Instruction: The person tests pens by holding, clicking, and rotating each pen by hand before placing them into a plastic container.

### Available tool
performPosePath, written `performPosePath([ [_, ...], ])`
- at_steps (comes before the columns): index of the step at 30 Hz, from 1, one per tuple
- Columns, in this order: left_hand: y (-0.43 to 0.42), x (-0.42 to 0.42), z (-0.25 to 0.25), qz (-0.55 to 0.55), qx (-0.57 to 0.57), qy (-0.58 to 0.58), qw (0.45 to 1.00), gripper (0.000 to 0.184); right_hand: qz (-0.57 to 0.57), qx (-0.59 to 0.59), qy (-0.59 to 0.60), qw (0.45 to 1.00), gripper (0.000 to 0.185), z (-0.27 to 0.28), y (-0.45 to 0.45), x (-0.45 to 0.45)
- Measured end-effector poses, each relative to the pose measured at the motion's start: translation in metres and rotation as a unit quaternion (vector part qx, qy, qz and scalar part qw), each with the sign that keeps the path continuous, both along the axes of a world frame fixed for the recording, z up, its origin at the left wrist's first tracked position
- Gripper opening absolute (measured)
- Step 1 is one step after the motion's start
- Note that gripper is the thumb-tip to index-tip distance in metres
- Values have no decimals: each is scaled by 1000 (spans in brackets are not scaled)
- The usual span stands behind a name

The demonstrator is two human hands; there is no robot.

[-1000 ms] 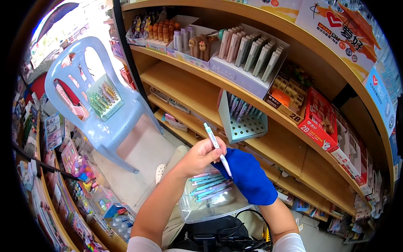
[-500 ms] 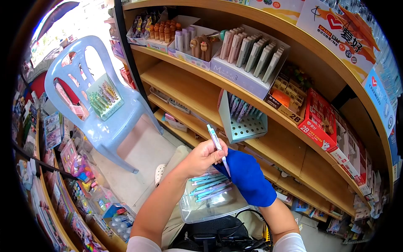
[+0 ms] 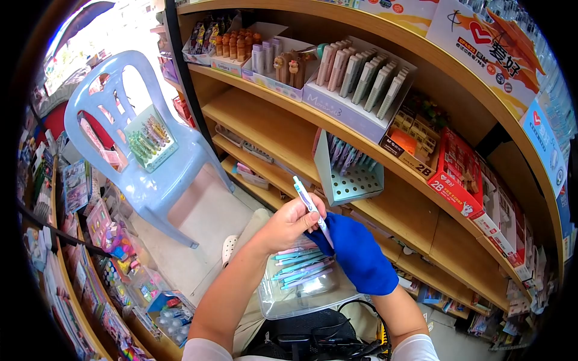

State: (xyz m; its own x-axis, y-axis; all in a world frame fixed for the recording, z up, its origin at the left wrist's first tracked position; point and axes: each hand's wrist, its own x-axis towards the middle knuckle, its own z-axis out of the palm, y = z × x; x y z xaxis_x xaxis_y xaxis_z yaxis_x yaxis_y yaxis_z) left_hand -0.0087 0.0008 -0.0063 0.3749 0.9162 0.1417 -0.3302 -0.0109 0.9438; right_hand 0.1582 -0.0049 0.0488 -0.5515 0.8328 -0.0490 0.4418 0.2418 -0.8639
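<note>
My left hand [image 3: 293,225] is closed around a slim white and purple pen [image 3: 308,203], which slants with its light-blue top end upward. A bright blue cloth [image 3: 365,255] covers my right hand, hiding its fingers, and wraps against the pen's lower end. Below both hands, a clear plastic tray [image 3: 272,305] rests on my lap. Inside it lie several pastel pens [image 3: 301,269] in turquoise, mint and lilac, side by side.
Ahead, a pale-green display box [image 3: 353,191] of pens tilts on the wooden shelf [image 3: 415,218]. Boxed stationery [image 3: 355,111] lines the shelf above. At left, a blue plastic chair [image 3: 174,174] bears another pen box [image 3: 152,157]. Crowded goods [image 3: 120,240] fill the lower left.
The pen's top end has tipped slightly left, and its lower end sits a little lower against the cloth. Both hands stay nearly in place.
</note>
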Motion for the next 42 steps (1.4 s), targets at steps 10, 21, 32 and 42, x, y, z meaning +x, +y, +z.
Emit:
performPosePath([
  [10, -1, 11, 2, 98, -19, 42, 994, 11, -90, -22, 100, 991, 25, -24, -2, -2],
  [21, -1, 7, -1, 64, -14, 7, 998, 14, -50, 186, -70, 979, 25, -25, 5, -2],
  [32, -2, 4, 0, 74, -13, -26, 997, 14, 38, 262, -85, 961, 21, -11, 2, 8],
  [42, -1, 9, -3, 114, -17, 29, 993, 10, -73, -8, 44, 996, 22, -30, 3, -7],
])
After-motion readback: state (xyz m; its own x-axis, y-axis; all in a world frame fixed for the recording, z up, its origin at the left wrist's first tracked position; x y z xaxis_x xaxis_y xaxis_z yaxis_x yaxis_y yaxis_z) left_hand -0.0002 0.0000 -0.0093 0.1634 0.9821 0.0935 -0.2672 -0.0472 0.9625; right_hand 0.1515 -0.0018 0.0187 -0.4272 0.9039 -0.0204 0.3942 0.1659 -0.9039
